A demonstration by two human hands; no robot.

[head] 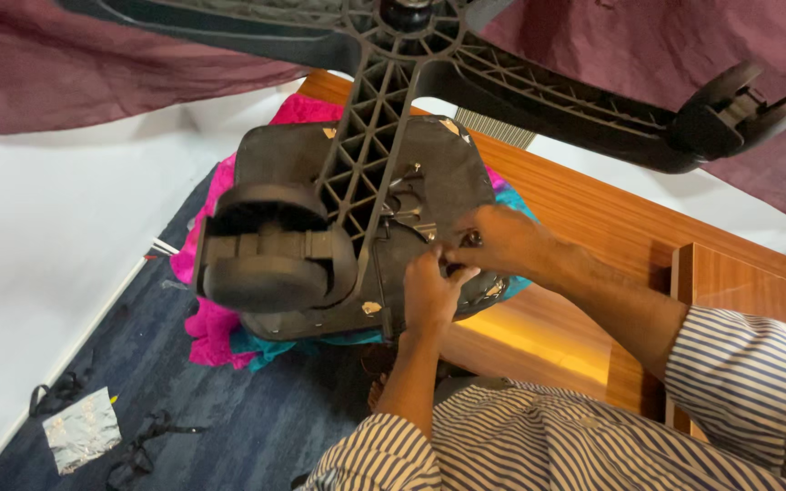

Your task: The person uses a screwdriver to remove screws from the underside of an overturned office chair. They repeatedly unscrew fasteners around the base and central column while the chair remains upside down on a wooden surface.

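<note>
Both hands, the left hand (429, 293) and right hand (502, 241), pinch closed on a small fitting under the overturned chair seat (429, 168), at 3 o'clock from the near caster (261, 259); better to keep the seat steady.

floor: dk blue carpet (256, 427), below-left of fingers
wall: white (38, 236), far left
curtain: maroon cloth (65, 64), top, above fingers
furniture: wood desk (593, 218), right behind fingers, glossy w/ warm light glare
litter: foil scrap (82, 429), carpet bottom-left
</note>
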